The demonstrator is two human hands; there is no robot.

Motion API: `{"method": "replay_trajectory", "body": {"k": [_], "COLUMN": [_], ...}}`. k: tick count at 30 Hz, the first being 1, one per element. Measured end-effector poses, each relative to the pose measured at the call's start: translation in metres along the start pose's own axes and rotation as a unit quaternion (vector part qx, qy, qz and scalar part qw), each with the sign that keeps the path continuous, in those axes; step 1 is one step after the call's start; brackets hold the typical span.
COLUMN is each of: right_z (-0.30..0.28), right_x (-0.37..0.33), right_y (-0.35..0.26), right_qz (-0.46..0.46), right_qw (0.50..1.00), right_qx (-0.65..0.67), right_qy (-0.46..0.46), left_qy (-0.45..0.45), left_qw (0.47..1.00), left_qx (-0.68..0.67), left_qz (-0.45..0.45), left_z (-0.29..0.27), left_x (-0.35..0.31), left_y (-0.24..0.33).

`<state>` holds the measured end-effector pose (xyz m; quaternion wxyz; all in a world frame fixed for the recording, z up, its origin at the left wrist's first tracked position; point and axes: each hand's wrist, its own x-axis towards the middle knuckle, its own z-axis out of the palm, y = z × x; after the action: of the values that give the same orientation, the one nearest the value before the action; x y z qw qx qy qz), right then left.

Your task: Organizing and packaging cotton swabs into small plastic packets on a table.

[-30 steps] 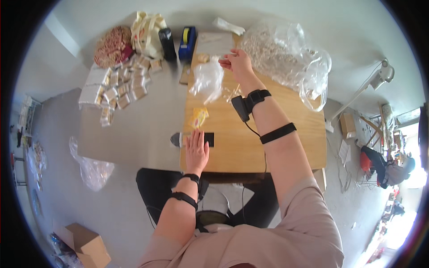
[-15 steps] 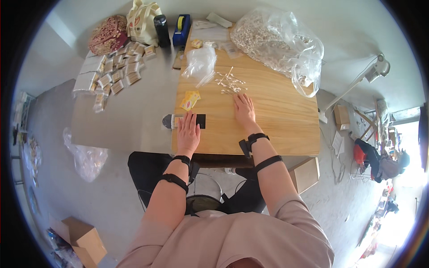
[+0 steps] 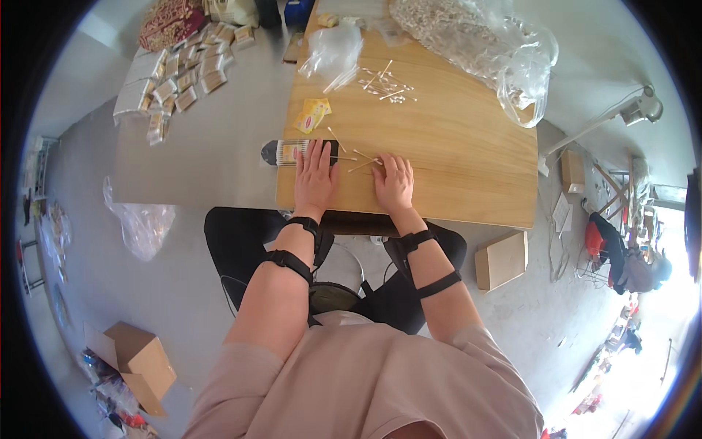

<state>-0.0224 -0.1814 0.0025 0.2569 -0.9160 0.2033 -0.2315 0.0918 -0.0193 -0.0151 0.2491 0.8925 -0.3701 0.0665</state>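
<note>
My left hand (image 3: 316, 177) lies flat, fingers stretched, over a small black tray (image 3: 270, 152) with a row of cotton swabs (image 3: 286, 152) and a yellow-printed card in it. Part of the tray is hidden beneath the hand. My right hand (image 3: 395, 181) rests on the wooden board with its fingers apart and slightly bent. Beside its fingertips, several loose cotton swabs (image 3: 363, 162) lie scattered between the two hands. Farther off is a larger heap of cotton swabs (image 3: 387, 85). Yellow cards (image 3: 313, 115) lie just beyond the tray.
A big clear bag of cotton swabs (image 3: 468, 36) stands at the far right. Crumpled clear plastic bags (image 3: 330, 55) lie near the heap. Several filled packets (image 3: 186, 77) cover the grey table's far left. An open cardboard box (image 3: 139, 358) sits on the floor.
My right hand has come back from the heap toward my left hand, and several swabs now lie between them. The left hand stays over the tray. The whole view has shifted.
</note>
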Motion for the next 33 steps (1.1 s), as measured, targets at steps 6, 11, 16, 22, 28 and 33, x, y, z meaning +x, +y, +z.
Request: {"method": "replay_trajectory", "body": {"k": [6,11,16,22,28,33], "right_z": [0.009,0.007,-0.001,0.008,0.028,0.051], "right_x": [0.007,0.007,0.018,0.018,0.048,0.07], "right_y": [-0.001,-0.007,-0.004,-0.005,-0.038,-0.058], "right_qz": [0.004,0.0,0.046,-0.042,0.019,0.046], "right_qw": [1.0,1.0,0.997,0.995,0.994,0.98], "right_qx": [0.009,0.015,0.048,0.064,0.027,-0.067], "right_qy": [0.002,-0.022,-0.032,-0.07,-0.105,-0.184], "left_qy": [-0.032,-0.042,-0.061,-0.079,-0.075,-0.069], "left_qw": [0.999,0.999,0.997,0.995,0.996,0.997], "left_qx": [0.014,0.012,0.041,0.053,0.044,0.026], "left_qz": [-0.017,-0.027,-0.026,-0.02,-0.023,-0.029], "left_z": [0.001,0.0,0.001,0.0,0.001,0.002], "left_x": [-0.001,-0.002,-0.003,-0.002,-0.003,-0.004], "left_y": [0.0,0.001,0.0,0.001,0.0,-0.001]}}
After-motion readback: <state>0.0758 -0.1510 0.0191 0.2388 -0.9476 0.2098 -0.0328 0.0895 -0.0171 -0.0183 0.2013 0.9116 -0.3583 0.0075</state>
